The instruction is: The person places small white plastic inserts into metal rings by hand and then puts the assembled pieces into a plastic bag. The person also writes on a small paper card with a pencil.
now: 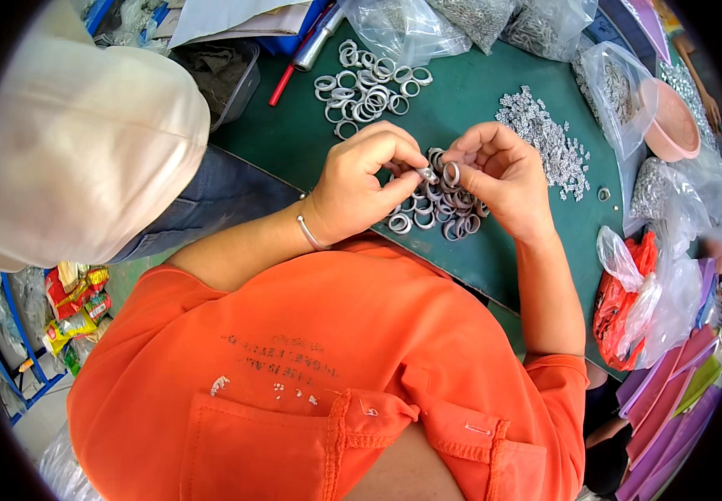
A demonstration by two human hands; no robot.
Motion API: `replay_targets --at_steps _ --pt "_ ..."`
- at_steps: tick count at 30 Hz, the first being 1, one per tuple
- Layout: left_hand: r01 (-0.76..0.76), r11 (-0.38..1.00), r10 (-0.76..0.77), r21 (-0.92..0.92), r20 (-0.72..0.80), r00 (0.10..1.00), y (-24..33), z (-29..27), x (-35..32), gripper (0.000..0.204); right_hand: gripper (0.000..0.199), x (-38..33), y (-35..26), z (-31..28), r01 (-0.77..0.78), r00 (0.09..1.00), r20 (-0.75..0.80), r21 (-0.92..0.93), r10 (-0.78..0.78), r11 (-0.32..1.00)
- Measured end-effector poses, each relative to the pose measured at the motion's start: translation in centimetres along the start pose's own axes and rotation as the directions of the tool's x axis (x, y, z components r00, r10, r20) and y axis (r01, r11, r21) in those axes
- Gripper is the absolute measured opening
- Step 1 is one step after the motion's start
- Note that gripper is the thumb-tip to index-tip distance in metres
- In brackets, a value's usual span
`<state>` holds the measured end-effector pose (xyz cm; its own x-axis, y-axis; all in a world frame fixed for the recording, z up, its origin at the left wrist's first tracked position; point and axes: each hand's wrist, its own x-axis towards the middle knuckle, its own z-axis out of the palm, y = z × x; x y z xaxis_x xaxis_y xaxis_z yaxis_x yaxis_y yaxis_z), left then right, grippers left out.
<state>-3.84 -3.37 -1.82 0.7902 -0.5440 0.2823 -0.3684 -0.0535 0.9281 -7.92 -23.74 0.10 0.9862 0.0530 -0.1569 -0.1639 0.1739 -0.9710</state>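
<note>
My left hand (354,184) pinches a small silvery metal piece (427,174) between thumb and fingertips. Close against it, my right hand (504,177) grips a metal ring (451,174) standing on edge. Whether the piece and the ring touch, I cannot tell. Both hands are just above a pile of grey metal rings (424,220) near the front edge of the green table. Farther off to the left lies a second spread of brighter rings (375,102). To the right of my right hand is a heap of tiny silvery metal parts (536,125).
A red pen (282,85) and a metal-handled tool (318,40) lie at the back left beside a plastic bin (240,90). Bags of metal parts (620,88), a pink bowl (672,125) and a red plastic bag (620,309) line the right. Another person's light sleeve (85,150) is close on my left.
</note>
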Motion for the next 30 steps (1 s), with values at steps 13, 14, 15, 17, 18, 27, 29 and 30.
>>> replay_targets --at_steps 13,14,15,17,18,27,29,30 --pt "0.039 0.991 -0.03 0.124 -0.079 0.996 -0.5 -1.3 -0.7 0.016 0.012 2.2 -1.9 0.4 0.357 0.93 0.17 -0.618 -0.325 0.7" --pt "0.053 0.992 -0.041 0.116 -0.099 0.994 -0.7 -1.6 -0.9 0.015 0.012 3.1 -2.2 0.8 0.381 0.917 0.172 -0.641 -0.359 0.667" --pt "0.067 0.99 -0.054 0.127 -0.107 0.993 -0.7 -2.0 -1.1 0.012 0.011 4.1 -2.0 1.4 0.441 0.884 0.202 -0.661 -0.422 0.607" --pt "0.082 0.987 -0.061 0.135 -0.153 0.986 -1.0 -2.8 -1.8 0.012 0.013 6.4 -1.4 2.7 0.563 0.798 0.309 -0.69 -0.518 0.455" --pt "0.087 0.987 -0.063 0.136 -0.169 0.984 -1.3 -3.2 -2.1 0.013 0.015 7.5 -1.1 3.4 0.607 0.756 0.357 -0.696 -0.549 0.384" --pt "0.181 0.978 -0.138 0.107 -0.319 0.938 -2.3 -5.8 -3.3 0.018 0.025 16.9 1.7 7.6 0.706 0.601 0.609 -0.708 -0.518 -0.013" --pt "0.16 0.983 -0.123 0.088 -0.329 0.936 -2.2 -6.6 -3.1 0.02 0.032 17.1 1.1 7.8 0.681 0.654 0.633 -0.731 -0.415 -0.043" --pt "0.129 0.99 -0.105 0.048 -0.347 0.932 -2.2 -6.9 -2.7 0.02 0.032 16.9 0.6 7.8 0.673 0.658 0.625 -0.738 -0.42 -0.044"
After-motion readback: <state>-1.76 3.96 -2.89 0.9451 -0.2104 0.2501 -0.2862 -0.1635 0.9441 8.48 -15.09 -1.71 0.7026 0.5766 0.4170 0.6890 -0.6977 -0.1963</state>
